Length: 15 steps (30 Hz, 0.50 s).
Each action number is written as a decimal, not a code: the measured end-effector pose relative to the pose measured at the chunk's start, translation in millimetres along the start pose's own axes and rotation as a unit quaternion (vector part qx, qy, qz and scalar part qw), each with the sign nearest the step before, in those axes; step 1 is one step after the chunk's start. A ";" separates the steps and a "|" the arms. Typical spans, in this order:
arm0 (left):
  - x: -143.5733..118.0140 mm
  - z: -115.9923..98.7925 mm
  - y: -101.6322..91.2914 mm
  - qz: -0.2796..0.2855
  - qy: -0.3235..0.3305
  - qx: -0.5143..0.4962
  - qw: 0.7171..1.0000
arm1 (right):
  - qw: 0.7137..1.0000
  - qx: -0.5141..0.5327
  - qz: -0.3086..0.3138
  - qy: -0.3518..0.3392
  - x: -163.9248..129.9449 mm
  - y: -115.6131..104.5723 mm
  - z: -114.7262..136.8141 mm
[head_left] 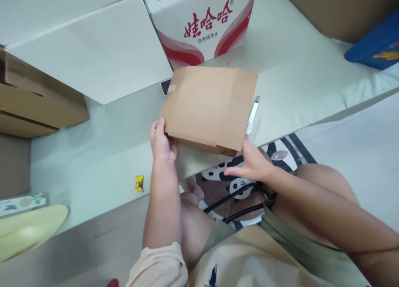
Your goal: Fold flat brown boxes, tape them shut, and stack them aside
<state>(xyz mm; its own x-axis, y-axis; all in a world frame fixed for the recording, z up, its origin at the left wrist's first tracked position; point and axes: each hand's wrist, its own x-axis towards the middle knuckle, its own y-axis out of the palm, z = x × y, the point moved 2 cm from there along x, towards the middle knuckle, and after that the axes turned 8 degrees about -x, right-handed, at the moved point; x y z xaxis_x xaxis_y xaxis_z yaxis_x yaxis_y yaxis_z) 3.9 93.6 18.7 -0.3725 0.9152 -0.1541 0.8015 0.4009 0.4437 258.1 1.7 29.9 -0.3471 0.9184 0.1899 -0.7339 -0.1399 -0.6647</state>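
A flat brown cardboard box (205, 104) is tilted up in front of me, with a small piece of clear tape near its upper left edge. My left hand (162, 142) is closed on its lower left corner, thumb on top and the other fingers partly hidden behind. At the lower right corner, my right hand (254, 160) touches the cardboard edge with its fingers, while its thumb points away to the left, apart from them. Just right of the box lies a white utility knife (252, 115), its lower end close to my right hand. A dark flat object (166, 87) peeks out behind the box.
Behind stands a white and red water carton (205, 29), beside a large white box (93, 50). Brown cartons (40, 95) stack at left. A yellow wrapped packet (139, 183) lies near the bench (106, 154) edge. A blue object (374, 45) is far right.
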 end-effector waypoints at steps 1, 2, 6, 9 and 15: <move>-3.2 -1.2 3.3 0.003 -0.008 -0.010 1.000 | 0.999 -0.003 -0.018 0.026 -0.2 0.9 -0.7; -6.6 -2.4 7.0 0.012 -0.013 -0.019 1.000 | 0.998 -0.002 -0.042 0.056 -0.3 1.3 -1.8; -15.2 -3.1 17.0 0.079 -0.013 -0.021 0.997 | 0.976 0.042 -0.142 0.160 -0.4 -0.2 -6.3; -14.2 -0.3 15.1 0.109 0.008 0.019 0.994 | 0.963 0.057 -0.181 0.194 -0.3 -3.3 -5.2; -10.8 -6.1 10.1 0.118 0.103 0.109 0.982 | 0.973 0.055 -0.166 0.149 -1.5 -7.3 -1.1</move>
<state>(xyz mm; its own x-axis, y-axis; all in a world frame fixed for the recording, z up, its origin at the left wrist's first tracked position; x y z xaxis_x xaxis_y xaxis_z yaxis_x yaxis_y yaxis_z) 13.1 87.5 30.2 -0.2321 0.9650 0.1220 0.9497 0.1977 0.2429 264.7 1.8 33.7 0.0925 0.9839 0.1532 -0.8405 0.1596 -0.5178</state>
